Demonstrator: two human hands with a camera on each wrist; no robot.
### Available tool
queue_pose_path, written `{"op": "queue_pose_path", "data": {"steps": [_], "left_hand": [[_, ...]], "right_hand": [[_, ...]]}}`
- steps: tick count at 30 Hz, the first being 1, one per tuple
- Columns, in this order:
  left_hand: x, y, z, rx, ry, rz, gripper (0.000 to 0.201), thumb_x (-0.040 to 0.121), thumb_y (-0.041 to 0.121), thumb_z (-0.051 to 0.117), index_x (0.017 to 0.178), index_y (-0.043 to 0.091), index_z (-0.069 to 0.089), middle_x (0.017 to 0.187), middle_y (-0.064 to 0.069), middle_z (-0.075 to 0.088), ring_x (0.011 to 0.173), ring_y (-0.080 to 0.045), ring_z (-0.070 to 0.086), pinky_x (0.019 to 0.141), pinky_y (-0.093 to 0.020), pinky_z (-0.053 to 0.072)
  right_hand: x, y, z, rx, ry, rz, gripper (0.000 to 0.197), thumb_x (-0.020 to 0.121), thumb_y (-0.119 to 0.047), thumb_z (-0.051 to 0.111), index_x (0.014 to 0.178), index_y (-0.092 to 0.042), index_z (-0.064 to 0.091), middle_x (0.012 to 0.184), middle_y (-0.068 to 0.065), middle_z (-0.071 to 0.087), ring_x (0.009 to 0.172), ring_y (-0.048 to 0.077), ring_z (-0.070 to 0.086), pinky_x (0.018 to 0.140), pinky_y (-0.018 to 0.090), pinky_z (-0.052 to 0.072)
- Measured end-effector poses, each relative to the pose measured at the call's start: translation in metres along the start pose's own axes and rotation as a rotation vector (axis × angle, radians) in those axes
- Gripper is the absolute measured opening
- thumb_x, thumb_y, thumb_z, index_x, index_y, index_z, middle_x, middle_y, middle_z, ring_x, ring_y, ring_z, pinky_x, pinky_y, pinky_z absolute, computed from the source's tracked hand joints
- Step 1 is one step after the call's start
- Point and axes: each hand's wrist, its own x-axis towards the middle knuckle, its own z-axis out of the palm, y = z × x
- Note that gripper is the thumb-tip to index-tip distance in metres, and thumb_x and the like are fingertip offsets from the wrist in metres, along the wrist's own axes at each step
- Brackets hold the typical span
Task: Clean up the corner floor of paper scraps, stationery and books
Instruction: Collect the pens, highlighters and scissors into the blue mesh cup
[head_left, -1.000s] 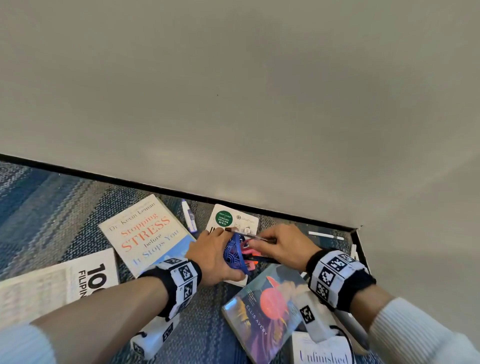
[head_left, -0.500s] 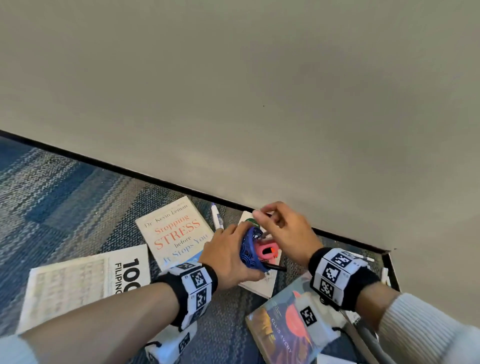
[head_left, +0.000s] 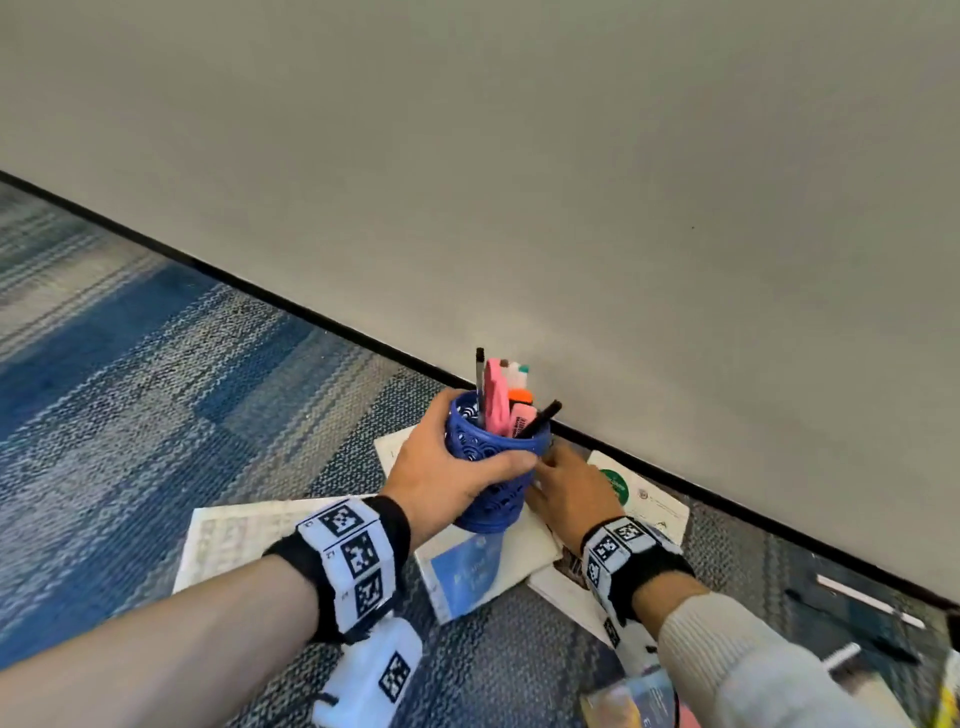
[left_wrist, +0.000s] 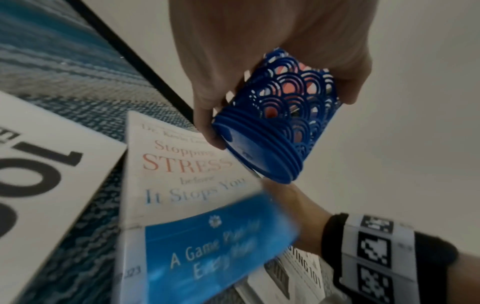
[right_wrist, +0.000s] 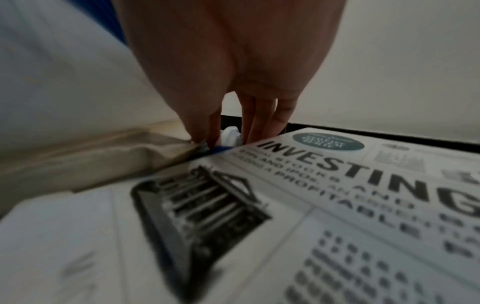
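Observation:
My left hand (head_left: 483, 441) grips a blue lattice pen holder (head_left: 493, 499) and holds it upright above the books; pink highlighters (head_left: 496, 397) and pens stand in it. From below, the left hand (left_wrist: 280, 107) wraps the holder (left_wrist: 272, 144). My right hand (head_left: 566, 488) reaches down behind the holder, near the baseboard. There the right hand (right_wrist: 228, 139) pinches a white pen with a blue cap (right_wrist: 231, 132) lying between the "Stopping Stress" book (left_wrist: 187, 174) and the "Investing" book (right_wrist: 337, 195).
A white "100" book (head_left: 234, 540) lies left of the books on the blue carpet. A white pen (head_left: 867, 597) and a dark pen (head_left: 810, 603) lie along the baseboard at right. A colourful book (head_left: 634, 696) is at the bottom edge. The wall (head_left: 571, 208) is close ahead.
My left hand has turned the holder upright and lifted it. My right hand has let go of the pen it put in and dropped to the floor behind the holder.

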Motion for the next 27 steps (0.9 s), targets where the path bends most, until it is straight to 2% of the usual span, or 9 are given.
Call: {"op": "queue_pose_path", "data": {"steps": [2, 5, 9, 12, 15, 17, 20, 23, 27], "left_hand": [[0.002, -0.002, -0.002, -0.037, -0.013, -0.029, 0.063, 0.063, 0.012, 0.090, 0.115, 0.023, 0.058, 0.100, 0.005, 0.074, 0.090, -0.011, 0.071, 0.074, -0.018, 0.055], [0.005, 0.001, -0.001, -0.024, -0.063, -0.014, 0.065, 0.063, 0.011, 0.090, 0.118, 0.024, 0.057, 0.103, 0.005, 0.073, 0.091, -0.008, 0.071, 0.075, -0.016, 0.054], [0.017, 0.002, 0.011, 0.072, -0.079, 0.032, 0.077, 0.051, 0.028, 0.094, 0.118, 0.032, 0.055, 0.104, 0.010, 0.072, 0.093, -0.007, 0.070, 0.084, -0.026, 0.055], [0.025, 0.004, 0.027, 0.254, -0.148, 0.053, 0.084, 0.045, 0.044, 0.090, 0.119, 0.036, 0.051, 0.100, 0.013, 0.070, 0.092, -0.008, 0.069, 0.091, -0.035, 0.054], [0.031, 0.011, 0.047, 0.434, -0.282, 0.053, 0.077, 0.051, 0.042, 0.091, 0.115, 0.036, 0.048, 0.096, 0.014, 0.069, 0.088, -0.008, 0.067, 0.089, -0.035, 0.054], [0.034, 0.018, 0.067, 0.534, -0.376, 0.069, 0.085, 0.044, 0.052, 0.089, 0.117, 0.034, 0.049, 0.099, 0.012, 0.068, 0.090, -0.010, 0.067, 0.090, -0.037, 0.054], [0.033, 0.029, 0.104, 0.696, -0.547, 0.125, 0.089, 0.041, 0.062, 0.086, 0.116, 0.030, 0.051, 0.101, 0.008, 0.068, 0.090, -0.015, 0.066, 0.086, -0.034, 0.054], [0.023, 0.041, 0.145, 0.867, -0.728, 0.195, 0.082, 0.050, 0.057, 0.088, 0.116, 0.030, 0.048, 0.101, 0.006, 0.067, 0.088, -0.017, 0.064, 0.077, -0.029, 0.050], [0.004, 0.039, 0.205, 0.944, -0.877, 0.283, 0.094, 0.033, 0.071, 0.073, 0.113, 0.028, 0.049, 0.096, 0.006, 0.066, 0.085, -0.019, 0.064, 0.076, -0.033, 0.053]], "right_hand": [[0.003, 0.001, 0.007, 0.008, 0.031, 0.013, 0.029, 0.092, -0.035, 0.048, 0.112, -0.019, 0.062, 0.111, 0.013, 0.054, 0.089, 0.036, 0.061, 0.069, 0.039, 0.050], [-0.004, 0.002, 0.002, 0.055, 0.091, 0.025, 0.027, 0.090, -0.023, 0.052, 0.113, -0.013, 0.057, 0.115, 0.014, 0.052, 0.092, 0.036, 0.058, 0.072, 0.040, 0.051], [-0.026, 0.013, -0.041, 0.306, 0.263, 0.154, 0.026, 0.086, -0.017, 0.060, 0.109, -0.009, 0.049, 0.102, 0.007, 0.058, 0.087, 0.028, 0.057, 0.074, 0.035, 0.044], [-0.055, 0.038, -0.084, 0.376, 0.297, 0.180, 0.034, 0.083, -0.019, 0.064, 0.114, -0.017, 0.050, 0.104, -0.004, 0.063, 0.084, 0.015, 0.060, 0.078, 0.032, 0.051], [-0.097, 0.059, -0.117, 0.410, 0.317, 0.194, 0.031, 0.085, -0.022, 0.064, 0.114, -0.025, 0.052, 0.104, -0.011, 0.062, 0.068, 0.010, 0.061, 0.068, 0.028, 0.053], [-0.129, 0.068, -0.130, 0.401, 0.353, 0.155, 0.029, 0.087, -0.025, 0.064, 0.113, -0.029, 0.054, 0.102, -0.015, 0.062, 0.064, 0.007, 0.059, 0.065, 0.024, 0.048], [-0.176, 0.080, -0.137, 0.302, 0.343, 0.061, 0.026, 0.089, -0.030, 0.060, 0.114, -0.029, 0.059, 0.100, -0.018, 0.064, 0.078, 0.000, 0.057, 0.073, 0.022, 0.043], [-0.209, 0.101, -0.136, 0.316, 0.327, 0.069, 0.026, 0.092, -0.030, 0.056, 0.117, -0.029, 0.061, 0.113, -0.013, 0.066, 0.101, 0.009, 0.063, 0.088, 0.034, 0.050], [-0.238, 0.122, -0.123, 0.483, 0.394, 0.071, 0.033, 0.090, -0.013, 0.063, 0.122, -0.022, 0.061, 0.122, -0.003, 0.059, 0.111, 0.009, 0.060, 0.096, 0.028, 0.049]]}}
